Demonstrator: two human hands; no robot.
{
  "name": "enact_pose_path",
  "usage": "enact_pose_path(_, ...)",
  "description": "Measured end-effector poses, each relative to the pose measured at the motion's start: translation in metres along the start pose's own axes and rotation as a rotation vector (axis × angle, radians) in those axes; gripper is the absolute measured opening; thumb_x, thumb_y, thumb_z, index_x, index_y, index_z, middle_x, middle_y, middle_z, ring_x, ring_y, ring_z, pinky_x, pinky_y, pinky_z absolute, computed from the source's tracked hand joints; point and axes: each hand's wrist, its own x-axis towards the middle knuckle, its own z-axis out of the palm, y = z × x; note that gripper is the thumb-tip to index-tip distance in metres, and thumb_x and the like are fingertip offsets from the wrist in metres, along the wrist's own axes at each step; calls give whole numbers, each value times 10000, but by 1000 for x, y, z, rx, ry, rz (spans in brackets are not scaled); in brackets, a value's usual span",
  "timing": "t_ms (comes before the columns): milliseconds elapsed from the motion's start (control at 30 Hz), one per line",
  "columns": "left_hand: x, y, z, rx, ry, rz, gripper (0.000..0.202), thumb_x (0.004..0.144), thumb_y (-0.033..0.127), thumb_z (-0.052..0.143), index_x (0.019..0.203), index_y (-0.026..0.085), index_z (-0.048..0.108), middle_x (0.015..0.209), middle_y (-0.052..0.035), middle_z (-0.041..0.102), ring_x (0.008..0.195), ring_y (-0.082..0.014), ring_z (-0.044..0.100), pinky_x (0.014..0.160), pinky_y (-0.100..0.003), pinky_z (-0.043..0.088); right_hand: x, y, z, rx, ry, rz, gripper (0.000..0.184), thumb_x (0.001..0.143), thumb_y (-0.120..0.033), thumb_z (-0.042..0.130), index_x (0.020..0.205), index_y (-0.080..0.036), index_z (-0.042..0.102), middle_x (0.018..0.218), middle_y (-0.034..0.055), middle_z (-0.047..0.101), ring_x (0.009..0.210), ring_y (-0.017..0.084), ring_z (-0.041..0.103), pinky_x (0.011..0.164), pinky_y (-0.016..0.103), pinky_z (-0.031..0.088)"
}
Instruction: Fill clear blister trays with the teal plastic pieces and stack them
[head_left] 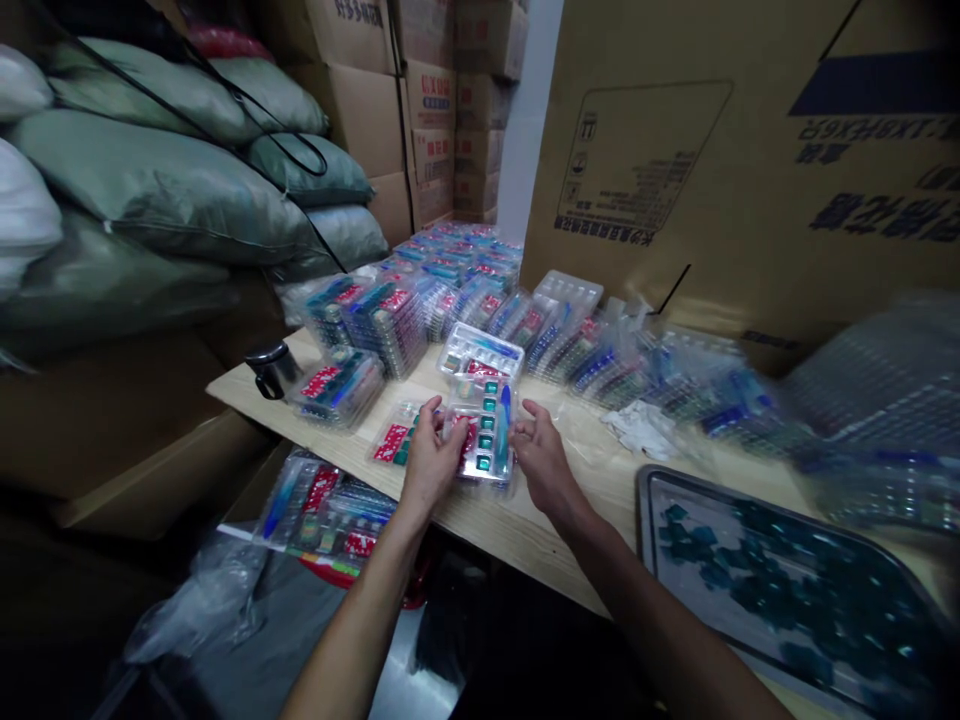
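Observation:
Between my two hands is a clear plastic blister pack point(486, 462), with a column of green square pieces, a blue stick-shaped tool and a red-and-white card. My left hand point(435, 452) grips its left side, thumb on top over the card. On the right edge, the curled fingers of my right hand point(541, 455) close against the pack beside the blue tool. Just beyond it lies another clear pack point(480, 352) with a blue tool and few visible pieces. Partly behind my left hand, a pack with a red card point(391, 442) and green pieces rests on the table.
Stacked filled packs point(386, 325) stand at the back left, near a dark metal mug point(271, 368). Rows of nested packs point(592, 355) line the back. At right, a tray point(646, 500) holds loose green pieces. A large carton point(675, 270) stands behind; more packs point(322, 510) sit below the table edge.

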Motion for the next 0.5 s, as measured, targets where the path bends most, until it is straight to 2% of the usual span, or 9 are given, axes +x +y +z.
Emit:
enact_pose_path(133,5,19,-18,-149,-26,23,678,791,396,672,1377,164,423,1136,-114,665,948,-213,667,806,-335,552,-3,-12,5,40,-183,-75,686,753,-323,528,1404,-180,366,1089,82,611,861,168,623,738,289,516)
enact_pose_path(233,24,27,-50,-218,71,40,721,685,356,753,1326,132,509,1135,-120,671,921,-220,662,802,-349,548,-3,-19,4,11,-282,-86,743,746,-304,568,1448,-206,344,1203,85,564,946,169,617,814,302,517)
enact_pose_path(300,40,24,-73,-185,171,50,693,638,342,768,1263,112,576,1095,-108,688,897,-217,656,802,-347,541,-1,-19,-1,-54,-262,-103,694,731,-283,583,1402,-209,423,1205,79,552,973,170,609,848,312,504)
enact_pose_path(367,52,16,-93,-130,223,14,673,602,324,770,1219,107,612,1044,-89,701,861,-205,651,781,-331,536,0,-16,-8,-106,-220,-120,564,735,-277,574,1292,-198,535,1143,69,584,964,173,610,862,326,493)
enact_pose_path(500,61,-5,-108,-68,137,-131,670,563,293,777,1189,106,628,952,-67,718,776,-180,647,719,-306,533,-2,-3,-23,-117,-220,-88,373,759,-300,542,1095,-172,639,1009,61,656,895,176,632,820,335,499)
